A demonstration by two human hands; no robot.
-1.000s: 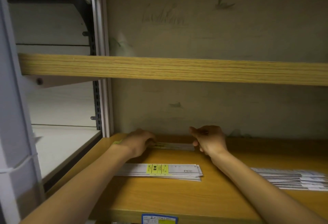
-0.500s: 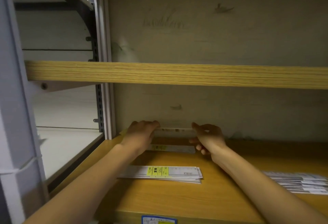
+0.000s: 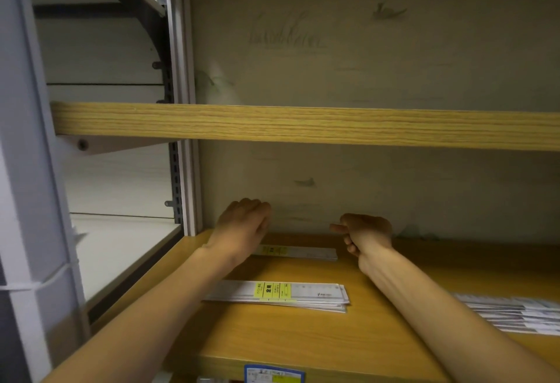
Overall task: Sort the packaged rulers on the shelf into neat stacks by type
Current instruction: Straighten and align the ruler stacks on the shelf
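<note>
1. Rulers in packaging lie in a stack (image 3: 281,296) mid-shelf, near the front edge of the wooden shelf (image 3: 272,343); its right ends are slightly fanned, with bare board in front of it.
2. More packaged rulers (image 3: 512,313) spread loosely at the right, running out of view.
3. Bare shelf lies between the two groups, crossed by the right forearm.
4. A single packaged ruler (image 3: 298,252) lies farther back, near the rear wall, parallel to the front stack.
5. Left hand (image 3: 242,228) hovers over that ruler's left end, fingers curled, holding nothing visible.
6. Right hand (image 3: 368,234) hangs just past its right end, loosely fisted, apparently empty.
7. An upper shelf board (image 3: 303,125) spans overhead.
</note>
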